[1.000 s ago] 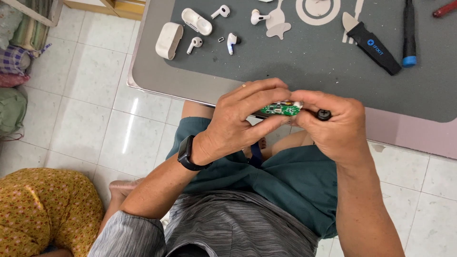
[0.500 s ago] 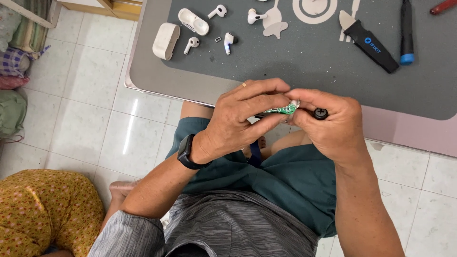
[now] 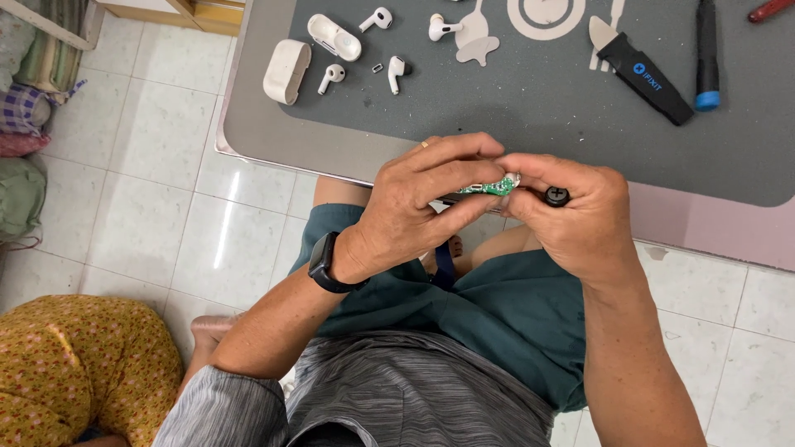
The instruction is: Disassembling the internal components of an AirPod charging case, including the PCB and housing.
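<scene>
Left hand (image 3: 422, 207) and right hand (image 3: 571, 219) both pinching a small green circuit board (image 3: 495, 186) at the near table edge, white earbuds (image 3: 389, 70), charging case (image 3: 286, 71), black pry tool (image 3: 644, 79) on grey mat (image 3: 513, 91) beyond.

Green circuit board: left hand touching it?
Touching. The head view shows the left hand pinching the green circuit board between its fingertips, no gap visible; the right hand grips it from the other side.
</scene>
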